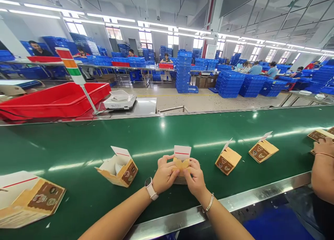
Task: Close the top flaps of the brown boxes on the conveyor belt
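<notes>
Between both my hands a small tan and brown cardboard box (181, 180) sits on the green conveyor belt (161, 135). Its white flap (182, 150), crossed by a red line, stands up at the back. My left hand (165, 172), with a watch at the wrist, grips the box's left side, thumb on the front top edge. My right hand (194, 174), with a bracelet, grips the right side the same way. To the left stands an open box (127, 174) with something whitish inside. On the right is a box (227, 161) with its top folded over and its flap raised.
Another open box (41, 198) lies far left, and a folded box (263, 151) stands farther right. At the right edge a co-worker's hand (323, 148) touches more boxes. Beyond the belt are a red tray (60, 101), a scale (120, 100) and a signal light (70, 66).
</notes>
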`<state>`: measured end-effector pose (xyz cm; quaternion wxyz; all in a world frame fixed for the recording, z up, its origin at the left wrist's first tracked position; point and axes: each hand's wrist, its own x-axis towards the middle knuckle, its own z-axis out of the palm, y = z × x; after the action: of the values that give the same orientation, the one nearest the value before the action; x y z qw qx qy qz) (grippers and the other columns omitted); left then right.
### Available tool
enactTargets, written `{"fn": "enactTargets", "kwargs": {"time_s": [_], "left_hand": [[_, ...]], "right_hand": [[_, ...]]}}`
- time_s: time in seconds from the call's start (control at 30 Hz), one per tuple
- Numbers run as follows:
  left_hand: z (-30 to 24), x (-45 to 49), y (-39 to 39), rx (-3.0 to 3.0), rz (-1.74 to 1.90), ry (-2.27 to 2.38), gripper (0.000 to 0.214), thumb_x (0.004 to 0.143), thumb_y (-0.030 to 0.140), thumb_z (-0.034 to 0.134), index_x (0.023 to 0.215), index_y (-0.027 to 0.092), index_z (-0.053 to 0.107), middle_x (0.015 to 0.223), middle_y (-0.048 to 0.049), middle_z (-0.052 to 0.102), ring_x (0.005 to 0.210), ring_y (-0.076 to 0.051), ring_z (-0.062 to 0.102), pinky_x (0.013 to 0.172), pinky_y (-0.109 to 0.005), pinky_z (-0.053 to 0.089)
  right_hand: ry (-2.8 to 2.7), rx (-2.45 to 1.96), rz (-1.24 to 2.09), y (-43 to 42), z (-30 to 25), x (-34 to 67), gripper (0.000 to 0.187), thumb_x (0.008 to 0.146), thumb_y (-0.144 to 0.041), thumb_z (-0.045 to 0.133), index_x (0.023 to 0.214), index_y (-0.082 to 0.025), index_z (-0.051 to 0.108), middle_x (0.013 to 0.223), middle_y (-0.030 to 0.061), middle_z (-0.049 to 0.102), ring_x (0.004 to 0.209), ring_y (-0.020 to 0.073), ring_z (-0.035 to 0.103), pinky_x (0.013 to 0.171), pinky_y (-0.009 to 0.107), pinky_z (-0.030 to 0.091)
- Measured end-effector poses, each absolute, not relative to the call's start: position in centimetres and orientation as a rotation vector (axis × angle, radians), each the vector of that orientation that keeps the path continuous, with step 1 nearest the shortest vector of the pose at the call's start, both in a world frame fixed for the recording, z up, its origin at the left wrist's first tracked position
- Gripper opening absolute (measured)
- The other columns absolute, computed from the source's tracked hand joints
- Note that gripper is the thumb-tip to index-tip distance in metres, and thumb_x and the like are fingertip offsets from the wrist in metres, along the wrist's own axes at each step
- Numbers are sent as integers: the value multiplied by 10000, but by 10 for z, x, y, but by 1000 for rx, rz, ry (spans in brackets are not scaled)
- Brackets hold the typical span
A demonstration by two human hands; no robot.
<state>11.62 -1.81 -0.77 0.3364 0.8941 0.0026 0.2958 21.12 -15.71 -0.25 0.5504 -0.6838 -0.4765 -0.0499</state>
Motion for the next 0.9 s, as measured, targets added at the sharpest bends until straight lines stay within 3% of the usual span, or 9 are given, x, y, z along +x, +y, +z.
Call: {"fn": "enactTargets", "kwargs": {"time_s": [0.07, 0.13, 0.2, 0.27, 0.37, 0.5, 0.63, 0.77, 0.9], "left_hand": [[-6, 125, -23, 2153, 777, 163, 252, 864, 360, 491, 720, 222, 645, 804, -67, 694, 1109, -312, 548, 937, -511, 389], [-2, 134, -27, 1901, 781, 387, 178, 765, 361, 620, 864, 213, 609, 959, -77, 672, 1082, -292, 570, 914, -473, 427], [5, 142, -28, 1631, 652, 513, 400, 659, 308, 710, 1010, 203, 550, 1100, -100, 625, 1083, -274, 574, 901, -437, 450], [12, 149, -27, 1391, 382, 475, 471, 619, 248, 719, 1045, 185, 527, 1115, -111, 617, 1063, -260, 584, 905, -413, 453], [20, 157, -28, 1170, 102, 412, 388, 606, 146, 668, 978, 153, 555, 1025, -96, 647, 976, -230, 607, 896, -373, 451], [17, 167, -36, 1128, 53, 449, 362, 576, 60, 640, 918, 156, 572, 961, -58, 655, 918, -206, 606, 871, -347, 446], [16, 178, -45, 1121, 83, 453, 323, 619, 92, 661, 919, 155, 559, 953, -70, 644, 912, -210, 603, 873, -360, 446], [20, 163, -50, 1282, 292, 481, 279, 720, 203, 648, 982, 165, 558, 1066, -111, 627, 1034, -231, 580, 917, -363, 434], [19, 106, -45, 1718, 588, 334, 193, 797, 273, 602, 976, 201, 598, 1023, -83, 645, 965, -214, 593, 795, -330, 469]], "right_hand": [[-838, -1591, -123, -151, -8, 211, 329, 862, -386, 552, 583, -211, 534, 885, 58, 611, 901, 212, 585, 842, 379, 478], [-588, -1565, -89, -146, -15, 213, 303, 774, -425, 640, 622, -210, 491, 922, 56, 579, 888, 205, 584, 795, 351, 498], [-435, -1532, -1, -143, -23, 216, 267, 716, -421, 675, 750, -218, 505, 911, 40, 567, 872, 199, 590, 762, 338, 519], [-325, -1499, 97, -143, -29, 220, 298, 692, -373, 670, 887, -227, 498, 901, 34, 571, 857, 199, 604, 733, 338, 541], [-237, -1470, 221, -148, -33, 229, 376, 664, -273, 641, 988, -240, 452, 932, 49, 582, 873, 217, 630, 722, 365, 569], [-281, -1480, 447, -160, -25, 241, 423, 640, -192, 595, 1022, -237, 419, 984, 63, 603, 888, 233, 654, 721, 384, 583], [-240, -1458, 529, -165, -15, 249, 440, 640, -194, 594, 1039, -227, 410, 1019, 77, 602, 937, 240, 645, 786, 396, 566], [-152, -1469, 299, -168, -12, 246, 436, 734, -403, 597, 1075, -228, 390, 1111, 114, 522, 1055, 273, 577, 884, 465, 517], [-345, -1560, -357, -180, -10, 225, 410, 818, -421, 553, 1140, -237, 380, 1215, 137, 424, 1208, 299, 431, 997, 570, 388]]}}
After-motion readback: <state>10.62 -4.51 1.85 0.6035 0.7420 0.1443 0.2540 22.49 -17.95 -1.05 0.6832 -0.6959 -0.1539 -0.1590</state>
